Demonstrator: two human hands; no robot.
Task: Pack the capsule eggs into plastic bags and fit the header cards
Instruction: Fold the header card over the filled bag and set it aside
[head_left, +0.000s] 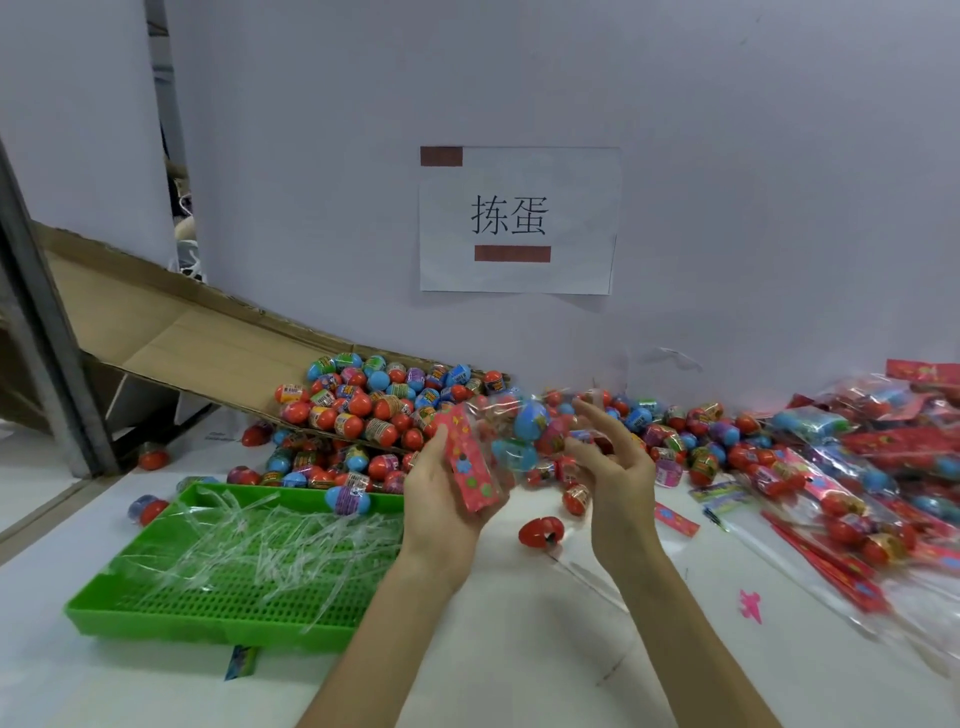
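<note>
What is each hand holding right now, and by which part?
The left hand grips the filled plastic bag by its red header card end. The right hand hovers open beside the bag; blur hides any contact.

Free table (519, 649) between tray (156, 608) and bags (857, 519)

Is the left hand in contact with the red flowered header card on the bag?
Touching. The head view shows the left hand gripping the header card, thumb along its left edge, fingertips wrapped under its lower end.

Left hand (447, 493), beside the green tray (208, 623), and right hand (615, 467), farther from it: both bare, arms uncovered throughout.
</note>
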